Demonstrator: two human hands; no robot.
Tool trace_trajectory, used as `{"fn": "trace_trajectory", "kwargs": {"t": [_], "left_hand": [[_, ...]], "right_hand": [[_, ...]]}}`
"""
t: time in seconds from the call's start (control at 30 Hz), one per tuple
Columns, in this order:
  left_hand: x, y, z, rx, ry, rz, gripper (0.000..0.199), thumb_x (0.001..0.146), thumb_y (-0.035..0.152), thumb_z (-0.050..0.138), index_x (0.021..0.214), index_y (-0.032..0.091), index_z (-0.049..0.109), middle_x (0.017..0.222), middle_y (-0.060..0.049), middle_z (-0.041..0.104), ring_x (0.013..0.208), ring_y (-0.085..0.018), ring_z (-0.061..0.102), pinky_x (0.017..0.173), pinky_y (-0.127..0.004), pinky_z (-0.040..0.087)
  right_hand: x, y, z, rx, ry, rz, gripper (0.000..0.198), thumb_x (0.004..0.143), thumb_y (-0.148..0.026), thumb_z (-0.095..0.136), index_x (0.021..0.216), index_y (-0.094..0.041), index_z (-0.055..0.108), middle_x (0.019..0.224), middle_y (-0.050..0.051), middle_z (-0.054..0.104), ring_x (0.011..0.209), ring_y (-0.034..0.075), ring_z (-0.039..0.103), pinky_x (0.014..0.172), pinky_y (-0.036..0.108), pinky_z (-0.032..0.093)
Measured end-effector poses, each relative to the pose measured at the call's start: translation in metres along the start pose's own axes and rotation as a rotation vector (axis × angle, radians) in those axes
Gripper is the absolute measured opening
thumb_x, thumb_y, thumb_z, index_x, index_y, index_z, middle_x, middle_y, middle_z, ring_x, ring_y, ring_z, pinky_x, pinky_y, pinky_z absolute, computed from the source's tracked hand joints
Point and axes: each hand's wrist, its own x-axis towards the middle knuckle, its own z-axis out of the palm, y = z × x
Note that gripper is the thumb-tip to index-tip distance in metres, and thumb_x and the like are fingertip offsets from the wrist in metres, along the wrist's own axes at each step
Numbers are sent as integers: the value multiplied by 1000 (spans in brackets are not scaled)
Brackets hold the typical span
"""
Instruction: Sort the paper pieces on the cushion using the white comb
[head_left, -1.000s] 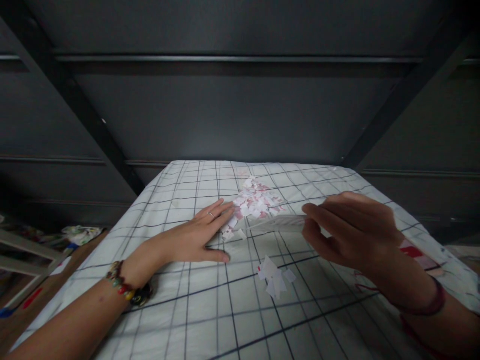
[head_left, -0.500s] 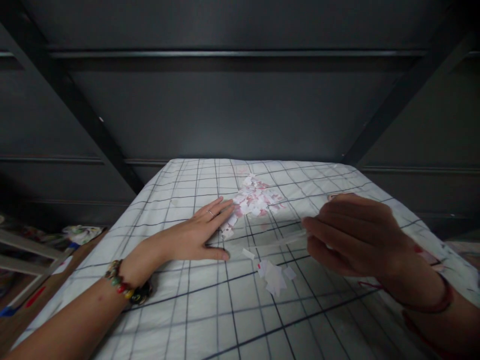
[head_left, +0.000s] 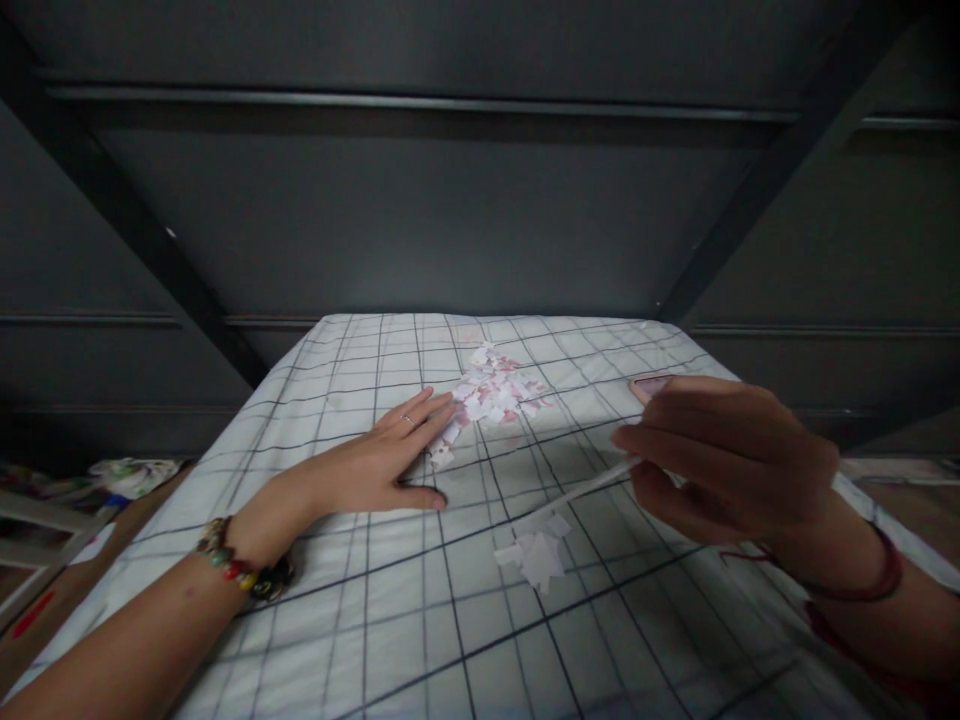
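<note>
A: Right hand (head_left: 727, 465) status?
B: Pinching a thin pale strip (head_left: 583, 490), far end at the small paper pile (head_left: 540, 560).
A: Left hand (head_left: 379, 467)?
B: Palm down on checked cloth (head_left: 337, 630), touching the larger paper heap (head_left: 491, 391).

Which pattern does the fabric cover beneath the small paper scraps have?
The white fabric cover has a dark-lined grid pattern, seen in the head view.

My one feed is the head cam: above and behind left hand (head_left: 367, 468) and right hand (head_left: 731, 465), facing forward and down. Close range on both. Checked cloth (head_left: 337, 610) runs under the fingers (head_left: 422, 420); beyond them, dark panelling (head_left: 450, 210) fills the upper frame.
</note>
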Motion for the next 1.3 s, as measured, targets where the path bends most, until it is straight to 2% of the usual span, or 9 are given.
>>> {"fn": "trace_trajectory", "kwargs": {"t": [0.17, 0.27, 0.47, 0.63, 0.77, 0.97, 1.07, 1.2, 1.3], "left_hand": [[-1, 2, -1, -2, 27, 48, 100, 86, 55, 60, 149, 28, -13, 157, -12, -5, 140, -37, -4, 112, -51, 13], [-1, 6, -1, 0, 32, 72, 105, 84, 50, 66, 148, 29, -14, 156, -13, -3, 140, -37, -5, 112, -52, 12], [0, 17, -4, -15, 20, 87, 114, 79, 45, 74, 148, 25, -15, 156, -17, -4, 140, -37, -6, 112, -52, 12], [1, 25, -6, -16, 18, 123, 117, 77, 46, 74, 147, 27, -17, 156, -17, -4, 140, -38, -6, 111, -54, 12], [1, 26, -5, -13, 20, 148, 117, 77, 48, 74, 147, 30, -19, 156, -16, -5, 140, -37, -6, 111, -55, 11], [0, 22, -4, -16, 25, 166, 115, 78, 48, 73, 147, 27, -17, 156, -17, -4, 140, -36, -6, 111, -54, 11], [1, 22, -4, -16, 29, 168, 112, 79, 49, 72, 149, 23, -13, 156, -18, -3, 140, -36, -6, 112, -53, 10], [2, 23, -2, -4, 17, 159, 113, 78, 49, 72, 149, 23, -12, 155, -18, -3, 140, -36, -5, 111, -53, 11], [3, 25, -1, -8, 10, 174, 113, 78, 51, 72, 149, 25, -13, 155, -17, -5, 140, -36, -6, 112, -53, 11]], "right_hand": [[-11, -6, -15, -22, -120, 3, 12, 82, -8, 49, 82, -20, 48, 54, -2, 52, 52, 13, 43, 49, 29, 35], [-18, -18, -26, -19, -141, 47, 11, 83, -8, 48, 84, -18, 49, 55, -1, 52, 53, 13, 43, 51, 28, 36], [-22, -46, -48, -319, -215, 187, 14, 86, -12, 46, 75, -17, 53, 51, -2, 49, 49, 13, 42, 49, 30, 33], [-14, -62, -53, -246, -224, 226, 18, 87, -13, 43, 75, -15, 57, 55, 1, 55, 49, 13, 46, 50, 28, 37], [-1, -68, -52, -305, -249, 284, 21, 86, -13, 43, 74, -13, 60, 53, 1, 55, 48, 15, 48, 48, 30, 37], [6, -60, -41, -88, -229, 148, 17, 87, -10, 45, 84, -11, 62, 61, 2, 60, 55, 13, 50, 53, 28, 39], [3, -44, -34, -5, -305, 81, 20, 89, -11, 44, 81, -13, 62, 61, 1, 58, 56, 13, 46, 53, 28, 37], [-1, -28, -41, 119, -427, 35, 25, 90, -5, 39, 78, -16, 59, 65, 1, 59, 60, 12, 46, 57, 25, 39], [-3, -28, -50, 166, -411, 41, 24, 88, -1, 39, 82, -15, 57, 70, 2, 61, 66, 13, 49, 61, 26, 41]]}}
